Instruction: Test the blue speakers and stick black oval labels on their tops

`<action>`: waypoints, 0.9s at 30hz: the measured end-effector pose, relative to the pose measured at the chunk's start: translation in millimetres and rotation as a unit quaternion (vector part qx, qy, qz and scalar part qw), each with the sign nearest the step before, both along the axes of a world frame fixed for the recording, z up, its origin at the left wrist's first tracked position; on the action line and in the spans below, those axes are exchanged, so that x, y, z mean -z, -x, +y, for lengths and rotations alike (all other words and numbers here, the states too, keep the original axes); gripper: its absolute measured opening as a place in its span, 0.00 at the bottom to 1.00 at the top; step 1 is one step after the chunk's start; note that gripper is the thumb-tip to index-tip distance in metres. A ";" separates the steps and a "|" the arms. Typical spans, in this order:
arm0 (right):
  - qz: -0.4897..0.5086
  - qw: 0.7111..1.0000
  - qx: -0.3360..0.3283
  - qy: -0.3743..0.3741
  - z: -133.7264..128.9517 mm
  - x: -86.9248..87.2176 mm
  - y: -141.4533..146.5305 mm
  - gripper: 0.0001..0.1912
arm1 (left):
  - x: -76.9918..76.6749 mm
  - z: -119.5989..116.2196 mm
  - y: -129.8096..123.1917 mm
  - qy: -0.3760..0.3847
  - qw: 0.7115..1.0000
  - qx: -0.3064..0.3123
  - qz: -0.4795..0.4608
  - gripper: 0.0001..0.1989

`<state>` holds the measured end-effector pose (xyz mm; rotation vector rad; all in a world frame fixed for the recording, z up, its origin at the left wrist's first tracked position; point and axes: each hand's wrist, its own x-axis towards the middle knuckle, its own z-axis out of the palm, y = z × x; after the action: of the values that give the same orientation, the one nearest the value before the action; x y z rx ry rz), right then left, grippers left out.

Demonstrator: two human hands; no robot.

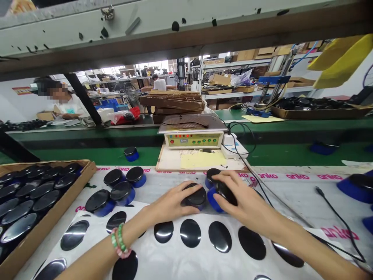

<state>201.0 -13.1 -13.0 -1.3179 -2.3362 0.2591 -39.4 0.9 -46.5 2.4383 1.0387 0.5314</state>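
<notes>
L hand (177, 200) has its grip around a round blk/blue pc. (196, 197), the thumb at the near side and the fingers over the blk top. R hand (241, 198) has its grip closed on a tilted pc. (226, 193), btwn the thumb and the bent fingers. Both pcs. are near the middle of the table (294, 194), close to each other. Just behind the tilted one is a third pc. (211, 177).

Under the L forearm, w/ beads (121, 241) at the wrist, lies a white sheet (163, 258) w/ shiny blk ovals (190, 233). To the left of the L hand is a grp. of four pcs. (98, 202); farther left, a cardboard box (55, 212) w/ many blk-topped pcs. in rows. One single pc. (131, 154) is on the green surface (87, 153) behind the table.

In the ctr. back is a ctrl. unit (194, 140) w/ red lights & green btns., on a board (171, 160). To the right, a blk cable (338, 217) lies on the table, & more blue/blk pcs. (357, 188) are at the R edge. In the bkgd. at left is a person (72, 105).
</notes>
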 end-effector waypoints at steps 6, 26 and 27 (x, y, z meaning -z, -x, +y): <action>0.235 0.957 0.001 0.170 -4.6 -20.6 -14.0 0.20 | -2.9 4.4 -18.3 0.026 0.998 -0.017 -0.057 0.40; 0.025 0.986 -0.162 0.017 19.7 -37.1 41.9 0.25 | -34.0 -33.6 27.7 -0.088 0.969 -0.230 -0.030 0.35; -0.005 0.991 -0.134 0.009 27.9 -33.9 31.6 0.26 | -28.1 -30.7 37.9 -0.094 0.964 -0.247 -0.023 0.32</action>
<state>169.4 14.8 20.9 -1.0115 -2.5247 0.3585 -77.3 -29.7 -18.4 2.2998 1.6555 0.8756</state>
